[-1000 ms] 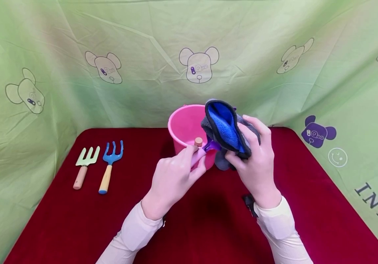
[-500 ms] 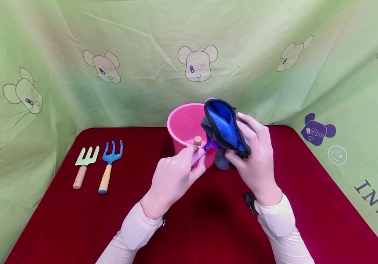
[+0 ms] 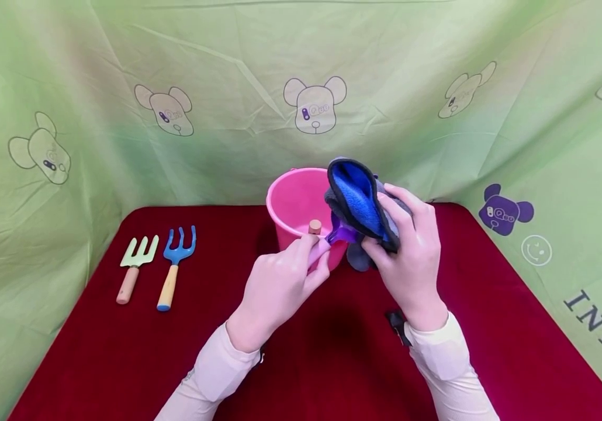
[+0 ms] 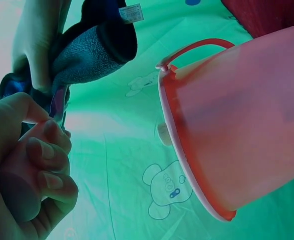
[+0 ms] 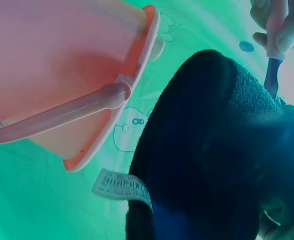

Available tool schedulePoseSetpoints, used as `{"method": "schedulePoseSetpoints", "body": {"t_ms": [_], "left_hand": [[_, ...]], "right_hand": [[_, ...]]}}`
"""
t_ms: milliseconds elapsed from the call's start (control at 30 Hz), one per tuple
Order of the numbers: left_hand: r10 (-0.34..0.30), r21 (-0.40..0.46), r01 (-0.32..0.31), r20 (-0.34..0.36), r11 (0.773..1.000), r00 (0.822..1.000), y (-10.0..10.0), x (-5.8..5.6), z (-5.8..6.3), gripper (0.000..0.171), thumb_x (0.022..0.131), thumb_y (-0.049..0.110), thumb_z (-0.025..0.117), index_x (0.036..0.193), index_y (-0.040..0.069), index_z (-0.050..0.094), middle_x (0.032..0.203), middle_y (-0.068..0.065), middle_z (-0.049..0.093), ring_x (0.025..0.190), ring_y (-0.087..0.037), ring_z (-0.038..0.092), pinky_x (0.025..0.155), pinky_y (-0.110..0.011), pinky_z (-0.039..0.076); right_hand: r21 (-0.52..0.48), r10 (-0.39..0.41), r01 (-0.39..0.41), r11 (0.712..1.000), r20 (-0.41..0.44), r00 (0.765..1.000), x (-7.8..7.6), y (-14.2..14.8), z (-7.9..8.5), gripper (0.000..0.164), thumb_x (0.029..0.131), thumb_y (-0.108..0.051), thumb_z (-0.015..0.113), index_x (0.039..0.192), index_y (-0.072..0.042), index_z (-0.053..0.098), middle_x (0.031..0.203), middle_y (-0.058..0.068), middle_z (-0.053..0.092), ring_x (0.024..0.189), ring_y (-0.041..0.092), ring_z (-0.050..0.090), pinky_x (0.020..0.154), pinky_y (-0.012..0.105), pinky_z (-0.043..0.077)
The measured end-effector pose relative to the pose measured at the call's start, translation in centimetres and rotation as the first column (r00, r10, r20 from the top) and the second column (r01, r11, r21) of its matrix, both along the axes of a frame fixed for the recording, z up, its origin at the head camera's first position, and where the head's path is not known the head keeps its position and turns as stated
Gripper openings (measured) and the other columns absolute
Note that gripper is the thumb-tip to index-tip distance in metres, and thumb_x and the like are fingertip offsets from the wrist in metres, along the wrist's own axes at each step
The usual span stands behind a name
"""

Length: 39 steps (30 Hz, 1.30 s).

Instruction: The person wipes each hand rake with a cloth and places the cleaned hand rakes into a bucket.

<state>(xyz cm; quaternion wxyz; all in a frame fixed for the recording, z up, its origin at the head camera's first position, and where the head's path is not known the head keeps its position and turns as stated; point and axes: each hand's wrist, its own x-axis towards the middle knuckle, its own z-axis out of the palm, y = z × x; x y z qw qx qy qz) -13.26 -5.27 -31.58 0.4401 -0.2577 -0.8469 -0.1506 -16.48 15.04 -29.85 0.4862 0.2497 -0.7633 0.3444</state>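
Observation:
My left hand (image 3: 282,278) grips the lilac handle (image 3: 318,252) of a small garden tool, its fingers curled round it in the left wrist view. The tool's purple metal shoulder (image 3: 344,235) shows beyond the handle, and most of its head is hidden by cloth. Folded about that head is a grey and blue towel (image 3: 356,196) with a dark border, which my right hand (image 3: 411,257) holds from the right side. A white label (image 5: 121,186) hangs from the towel's edge. Both hands are raised over the table, in front of the pink bucket (image 3: 285,216).
Inside the bucket a wooden handle end (image 3: 315,226) sticks up. On the table's left side lie a pale green hand fork (image 3: 137,263) and a blue hand fork (image 3: 177,257), side by side. Green printed fabric (image 3: 227,158) encloses the red table (image 3: 217,374) at the back and sides.
Both hands keep their hold. The tool handle has shifted slightly right, and a little more of the purple shoulder shows below the towel. The bucket and forks stay in place.

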Motion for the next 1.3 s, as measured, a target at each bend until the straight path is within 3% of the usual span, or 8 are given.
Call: {"method": "schedulePoseSetpoints", "body": {"t_ms": [300,433,767,1033,1200,1300], "left_hand": [[-0.004,0.008,0.004,0.016,1.0,1.0,0.06,0.1,-0.03,0.019,0.092,0.026,0.071,0.095,0.009,0.063,0.063,0.006,0.053,0.043,-0.006,0.04,0.04,-0.019,0.029],[-0.01,0.016,0.01,0.011,1.0,1.0,0.09,0.04,-0.06,0.019,0.091,0.025,0.072,0.097,0.008,0.065,0.066,0.006,0.062,0.044,-0.006,0.045,0.039,-0.02,0.031],[0.011,0.023,-0.011,0.005,1.0,1.0,0.0,0.0,0.0,0.022,0.09,0.022,0.073,0.106,0.008,0.069,0.077,0.006,0.072,0.044,-0.006,0.045,0.039,-0.021,0.031],[0.027,0.044,-0.029,0.053,0.999,0.998,-0.18,0.28,0.21,0.026,0.086,0.015,0.072,0.109,0.01,0.063,0.071,0.007,0.07,0.043,-0.007,0.041,0.04,-0.022,0.032],[0.033,0.049,-0.034,0.018,0.998,0.999,-0.43,0.45,0.58,0.026,0.087,0.016,0.071,0.112,0.01,0.065,0.081,0.006,0.073,0.052,-0.007,0.054,0.043,-0.022,0.039],[0.051,0.069,-0.05,-0.012,0.996,0.999,-0.65,0.45,0.82,0.02,0.091,0.019,0.07,0.111,0.015,0.071,0.096,0.004,0.073,0.062,-0.01,0.062,0.047,-0.024,0.045]], "right_hand": [[-0.015,-0.048,0.047,0.999,-0.089,0.995,-0.16,-0.18,-0.13,0.046,0.079,-0.017,0.081,0.122,-0.009,0.069,0.13,0.019,0.065,0.114,0.043,0.058,0.097,0.046,0.045],[-0.019,-0.066,0.064,0.998,-0.135,0.989,-0.24,-0.18,-0.13,0.048,0.077,-0.02,0.084,0.121,-0.009,0.07,0.128,0.02,0.066,0.113,0.044,0.059,0.096,0.05,0.045],[-0.01,-0.122,0.122,0.992,-0.195,0.973,-0.25,-0.29,0.05,0.055,0.068,-0.007,0.09,0.119,-0.009,0.069,0.126,0.02,0.066,0.112,0.043,0.061,0.095,0.052,0.047],[-0.03,-0.165,0.163,0.986,-0.23,0.959,-0.4,-0.4,0.1,0.053,0.068,-0.006,0.09,0.117,-0.011,0.069,0.125,0.018,0.066,0.109,0.043,0.061,0.092,0.053,0.048],[-0.047,-0.179,0.172,0.984,-0.228,0.957,-0.58,-0.01,-0.02,0.054,0.068,-0.01,0.091,0.118,-0.013,0.07,0.127,0.015,0.067,0.111,0.042,0.06,0.098,0.048,0.049],[-0.064,-0.18,0.17,0.983,-0.217,0.959,-0.62,0.14,-0.03,0.053,0.067,-0.01,0.091,0.117,-0.013,0.071,0.127,0.015,0.067,0.112,0.042,0.06,0.099,0.047,0.048]]}}
